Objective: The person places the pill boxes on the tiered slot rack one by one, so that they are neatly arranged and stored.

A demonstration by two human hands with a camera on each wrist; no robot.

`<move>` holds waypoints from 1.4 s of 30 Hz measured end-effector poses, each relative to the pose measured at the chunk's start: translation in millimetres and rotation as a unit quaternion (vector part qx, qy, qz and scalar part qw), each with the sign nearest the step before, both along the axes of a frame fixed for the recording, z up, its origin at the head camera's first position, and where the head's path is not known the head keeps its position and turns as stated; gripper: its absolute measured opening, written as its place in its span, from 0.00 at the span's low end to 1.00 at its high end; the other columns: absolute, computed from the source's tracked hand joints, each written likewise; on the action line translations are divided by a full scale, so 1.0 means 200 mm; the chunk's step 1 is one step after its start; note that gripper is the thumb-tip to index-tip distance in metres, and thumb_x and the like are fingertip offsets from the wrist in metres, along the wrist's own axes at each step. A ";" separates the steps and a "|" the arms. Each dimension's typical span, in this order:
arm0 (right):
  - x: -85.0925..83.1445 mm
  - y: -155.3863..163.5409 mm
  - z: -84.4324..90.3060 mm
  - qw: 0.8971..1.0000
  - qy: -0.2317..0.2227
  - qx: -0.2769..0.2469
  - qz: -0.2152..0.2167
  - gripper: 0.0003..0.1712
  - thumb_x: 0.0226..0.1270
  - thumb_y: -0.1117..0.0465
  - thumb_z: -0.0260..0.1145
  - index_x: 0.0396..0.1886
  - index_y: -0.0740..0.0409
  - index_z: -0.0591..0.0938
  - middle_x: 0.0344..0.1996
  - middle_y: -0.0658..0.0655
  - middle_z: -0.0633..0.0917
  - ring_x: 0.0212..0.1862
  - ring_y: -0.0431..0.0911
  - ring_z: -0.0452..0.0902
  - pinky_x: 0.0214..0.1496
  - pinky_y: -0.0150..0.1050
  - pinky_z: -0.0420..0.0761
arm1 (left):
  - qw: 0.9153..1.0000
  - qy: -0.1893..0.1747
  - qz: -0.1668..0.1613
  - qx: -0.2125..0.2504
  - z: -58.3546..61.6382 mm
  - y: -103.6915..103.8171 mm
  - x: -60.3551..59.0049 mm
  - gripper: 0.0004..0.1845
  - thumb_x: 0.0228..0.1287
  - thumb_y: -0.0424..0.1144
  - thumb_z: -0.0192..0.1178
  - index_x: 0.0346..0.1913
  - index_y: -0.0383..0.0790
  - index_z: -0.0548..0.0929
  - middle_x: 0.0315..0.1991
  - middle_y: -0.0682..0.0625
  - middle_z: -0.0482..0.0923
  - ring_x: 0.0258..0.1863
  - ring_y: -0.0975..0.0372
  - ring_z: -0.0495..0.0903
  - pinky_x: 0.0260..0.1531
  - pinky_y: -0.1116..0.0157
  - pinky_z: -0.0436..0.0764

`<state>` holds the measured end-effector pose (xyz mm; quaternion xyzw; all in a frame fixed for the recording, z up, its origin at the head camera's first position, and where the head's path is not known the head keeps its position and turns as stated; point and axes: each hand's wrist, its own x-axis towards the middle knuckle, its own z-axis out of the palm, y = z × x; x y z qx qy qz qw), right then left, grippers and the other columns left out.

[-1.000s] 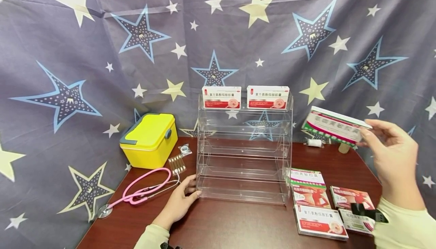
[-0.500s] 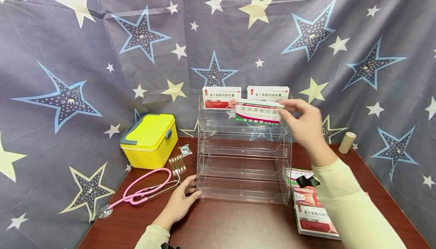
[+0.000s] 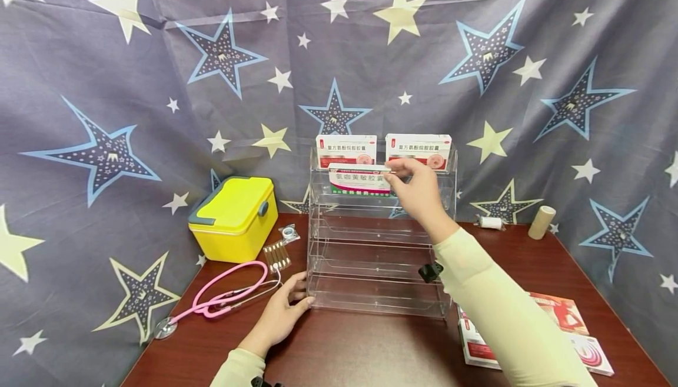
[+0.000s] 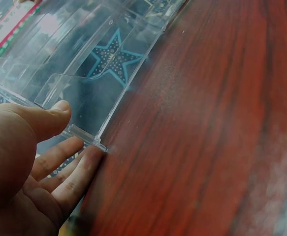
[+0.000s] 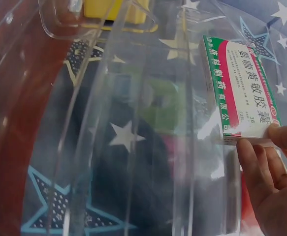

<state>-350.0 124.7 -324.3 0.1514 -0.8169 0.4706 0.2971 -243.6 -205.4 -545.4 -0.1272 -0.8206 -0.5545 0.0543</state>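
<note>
The right hand [image 3: 418, 190] pinches the right end of a green-and-white medicine box [image 3: 359, 180] between thumb and fingertips. The box lies to the left of that hand, at the second tier of the clear plastic rack [image 3: 378, 269], just below the two red-and-white boxes [image 3: 346, 150] standing on the top tier. Its long axis runs left to right, printed face toward the viewer, standing on its long edge.

The left hand [image 3: 278, 316] rests against the rack's lower left corner with straight, relaxed fingers. The left wrist view shows the thumb [image 4: 49, 118] on the rack's front edge and the fingers beneath it on the table [image 4: 207, 123], which the head view does not resolve. The right wrist view shows the box's green edge stripe and fingertips [image 5: 254, 162] at its end.
</note>
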 end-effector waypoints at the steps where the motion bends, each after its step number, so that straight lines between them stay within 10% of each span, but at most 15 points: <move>1: 0.00 -0.02 0.00 1.000 -0.006 0.000 0.001 0.11 0.68 0.61 0.76 0.48 0.53 0.90 0.34 0.54 0.90 0.35 0.47 0.83 0.40 0.44 0.78 | 1.000 0.000 0.000 0.001 0.00 0.00 0.00 0.29 0.68 0.32 0.71 0.70 0.48 0.77 0.53 0.45 0.83 0.49 0.56 0.84 0.51 0.61 0.82; 42: -0.03 -0.12 -0.08 0.998 -0.048 0.009 0.042 0.10 0.69 0.58 0.76 0.48 0.50 0.88 0.38 0.50 0.89 0.42 0.45 0.83 0.50 0.50 0.81 | 1.000 -0.013 -0.001 0.003 0.01 0.01 0.01 0.30 0.69 0.31 0.70 0.71 0.46 0.76 0.54 0.44 0.83 0.50 0.55 0.84 0.51 0.62 0.82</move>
